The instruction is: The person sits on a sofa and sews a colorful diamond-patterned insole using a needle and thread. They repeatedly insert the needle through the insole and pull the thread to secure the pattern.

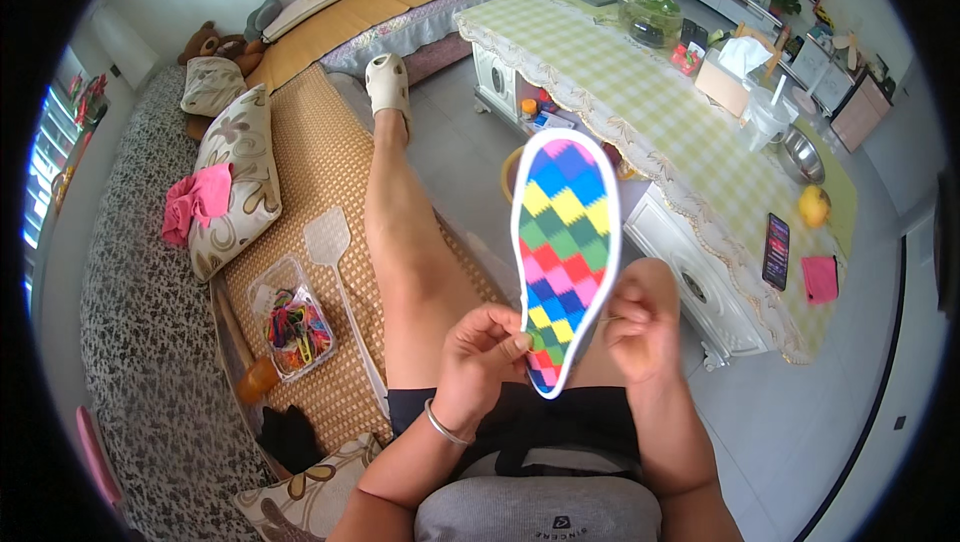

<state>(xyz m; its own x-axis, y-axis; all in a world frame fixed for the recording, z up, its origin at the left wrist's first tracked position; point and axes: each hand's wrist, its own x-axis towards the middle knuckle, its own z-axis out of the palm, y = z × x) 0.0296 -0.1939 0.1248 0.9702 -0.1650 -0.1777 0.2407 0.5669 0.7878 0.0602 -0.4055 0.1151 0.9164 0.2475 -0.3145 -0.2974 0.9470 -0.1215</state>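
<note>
An embroidered shoe insole (564, 242) with a multicoloured zigzag pattern and a white edge stands nearly upright before me, its narrow end down. My left hand (487, 354) grips its lower left edge between thumb and fingers. To the right of the insole is my right hand (637, 324), its fingers curled and slightly blurred; whether it holds a needle or thread I cannot tell. A clear plastic box (292, 320) of coloured thread skeins lies on the woven mat at my left.
A white fly swatter (330, 242) lies beside the thread box, near a patterned cushion (236, 182). At right stands a long table with a checked cloth (690, 121), bearing a phone (776, 251), a pink cloth (820, 279), a yellow fruit (814, 206) and a metal bowl (802, 155).
</note>
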